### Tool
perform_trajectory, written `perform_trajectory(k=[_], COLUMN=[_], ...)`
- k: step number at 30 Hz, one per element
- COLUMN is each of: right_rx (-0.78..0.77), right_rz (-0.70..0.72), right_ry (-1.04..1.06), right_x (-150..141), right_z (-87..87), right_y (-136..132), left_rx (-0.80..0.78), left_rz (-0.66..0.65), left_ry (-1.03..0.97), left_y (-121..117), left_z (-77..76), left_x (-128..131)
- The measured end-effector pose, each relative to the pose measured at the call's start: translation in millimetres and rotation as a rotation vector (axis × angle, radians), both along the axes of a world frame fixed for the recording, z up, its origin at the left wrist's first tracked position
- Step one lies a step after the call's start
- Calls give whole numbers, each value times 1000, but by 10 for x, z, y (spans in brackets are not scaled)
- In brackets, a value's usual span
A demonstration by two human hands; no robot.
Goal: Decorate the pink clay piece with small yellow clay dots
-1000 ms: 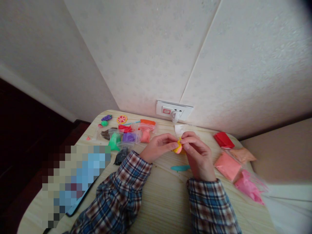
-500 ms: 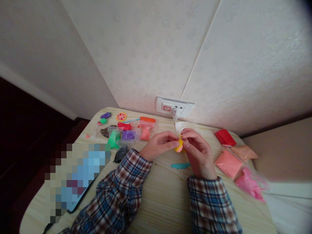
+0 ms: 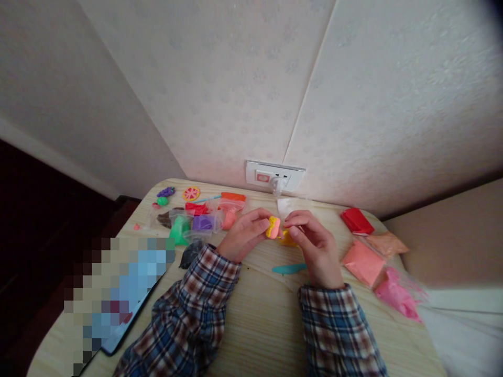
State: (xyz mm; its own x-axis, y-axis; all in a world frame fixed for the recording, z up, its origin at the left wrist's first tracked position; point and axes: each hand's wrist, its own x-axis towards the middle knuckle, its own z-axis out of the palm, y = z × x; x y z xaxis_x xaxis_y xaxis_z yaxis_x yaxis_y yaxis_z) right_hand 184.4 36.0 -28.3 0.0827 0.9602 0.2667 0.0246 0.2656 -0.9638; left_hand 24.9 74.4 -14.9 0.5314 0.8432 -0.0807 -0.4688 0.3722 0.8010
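Note:
My left hand [image 3: 242, 235] pinches a small pink and yellow clay piece [image 3: 272, 226] between thumb and fingertips, a little above the table. My right hand [image 3: 314, 248] is just to its right, fingers curled and pinched together near the piece; what they hold, if anything, I cannot make out. A yellow clay lump [image 3: 288, 239] shows under the right fingers. A teal modelling tool [image 3: 288, 269] lies on the pale wood table [image 3: 259, 319] below both hands.
Small bags of clay in green [image 3: 179, 229], purple [image 3: 203, 223], red, orange and black lie at the left. More red [image 3: 357, 220], peach, salmon [image 3: 362, 262] and pink bags [image 3: 396, 296] lie at the right. A pixelated phone [image 3: 118, 293] rests front left. A wall socket [image 3: 274, 177] sits behind.
My left hand has drawn the pink and yellow piece up and leftward, away from my right fingers. The hands were pressed together on it before; a small gap now shows.

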Motion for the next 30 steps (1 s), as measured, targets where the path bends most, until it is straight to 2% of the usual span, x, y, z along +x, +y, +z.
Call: perform_trajectory(k=[7,25,30], right_rx=[10,29,32], right_rz=[25,-89,-70], right_ry=[-26,-134,-133], right_x=[-7,6,-13], right_z=[-3,10,24], right_y=[6,-12,-8], left_rx=[-12,29,64], left_rz=[4,-22,-18], left_ry=[-48,-67,-66], left_y=[-4,3,-4], left_z=[-1,-18,-19], left_x=[10,-10,-22])
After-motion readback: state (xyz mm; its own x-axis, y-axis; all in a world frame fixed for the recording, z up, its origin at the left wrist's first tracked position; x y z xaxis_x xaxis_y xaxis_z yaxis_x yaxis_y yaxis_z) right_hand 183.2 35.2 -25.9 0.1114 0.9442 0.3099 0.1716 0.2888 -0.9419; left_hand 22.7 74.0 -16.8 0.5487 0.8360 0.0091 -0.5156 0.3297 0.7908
